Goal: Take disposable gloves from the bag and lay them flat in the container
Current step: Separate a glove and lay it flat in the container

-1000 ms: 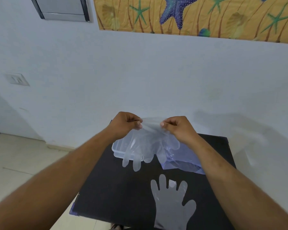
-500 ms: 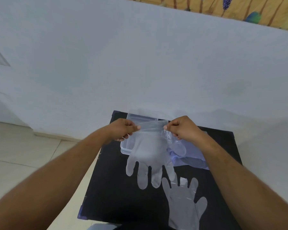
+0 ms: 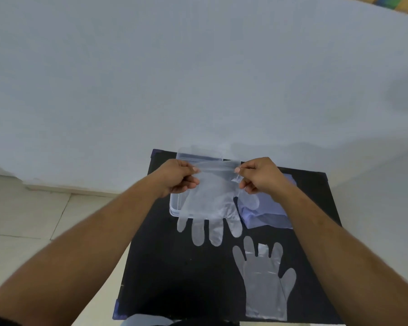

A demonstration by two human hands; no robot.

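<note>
- Looking down from the head view, a black desk (image 3: 170, 267) stands against a pale wall (image 3: 198, 78), with a tiled floor (image 3: 33, 220) to its left.
- The landmark is a clear plastic container (image 3: 174, 205), which sits at the far edge of the desk, close to the wall.
- The left hand (image 3: 178, 176) hovers over the container's left side; its fingers (image 3: 193, 171) pinch the left corner of the cuff of a clear disposable glove (image 3: 209, 203).
- The right hand (image 3: 260, 176) is over the container's right side; its fingers (image 3: 238, 170) pinch the right corner of the same cuff.
- The cuff is stretched taut and level between the two hands, and the held glove hangs down across the container with its finger ends past the near rim, over the dark desk top. Whether those ends touch the desk cannot be told.
- The glove's thumb points right, toward the bag.
- A pale blue plastic bag (image 3: 269, 215) lies just to the right of the container, partly under the right wrist.
- A second glove (image 3: 264, 283) lies flat on the desk, nearer the person than the container and to its right, fingers pointing toward the container and apart from the held glove.
- Both bare forearms reach in from the lower corners of the view toward the container.
</note>
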